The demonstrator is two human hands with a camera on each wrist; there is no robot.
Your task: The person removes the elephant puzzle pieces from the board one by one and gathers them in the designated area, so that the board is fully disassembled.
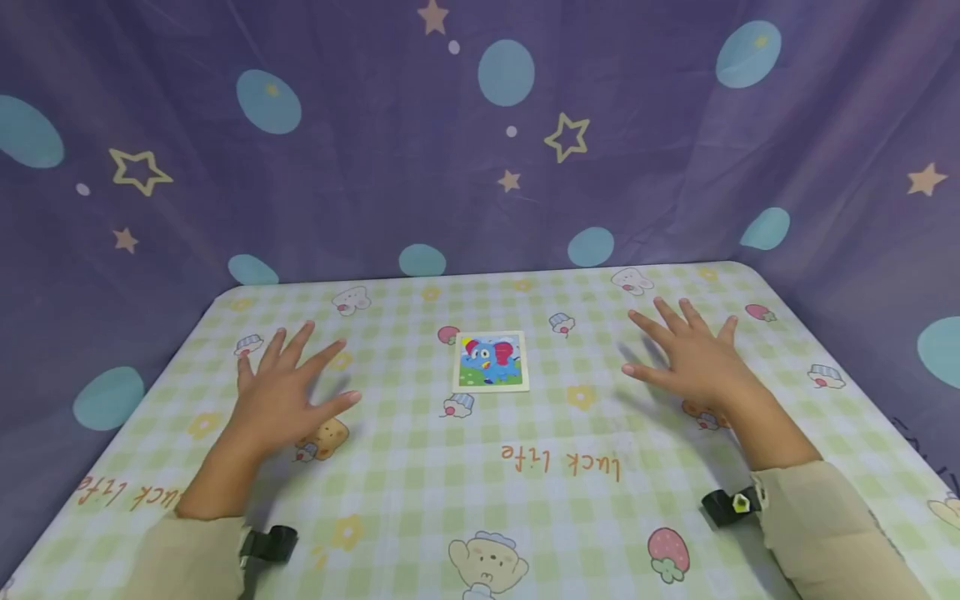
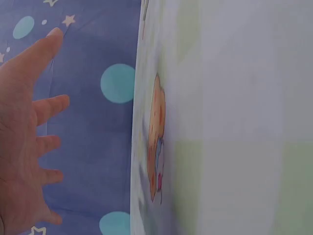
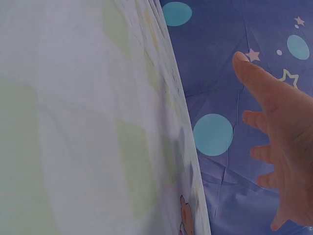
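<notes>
Left hand (image 1: 279,404) and right hand (image 1: 697,362), as I read them from my remote seat: fingers spread wide, nothing held in either. Both hang above the cloth (image 1: 397,492), well apart, one each side of the picture (image 1: 491,363), a blue elephant in a pale border. It lies flat on the cloth, about midway between them, touched by neither. Risks, my judgement: the picture looks thin, so a fingertip coming in low could skid it along instead of getting under its edge. Black mounts (image 1: 281,543) jut out by both wrists; a dropped wrist might drag one, ruck the cloth and shift the picture. Neither wrist view shows me the picture, so I depend on the head view, where hands closing in together could hide it
</notes>
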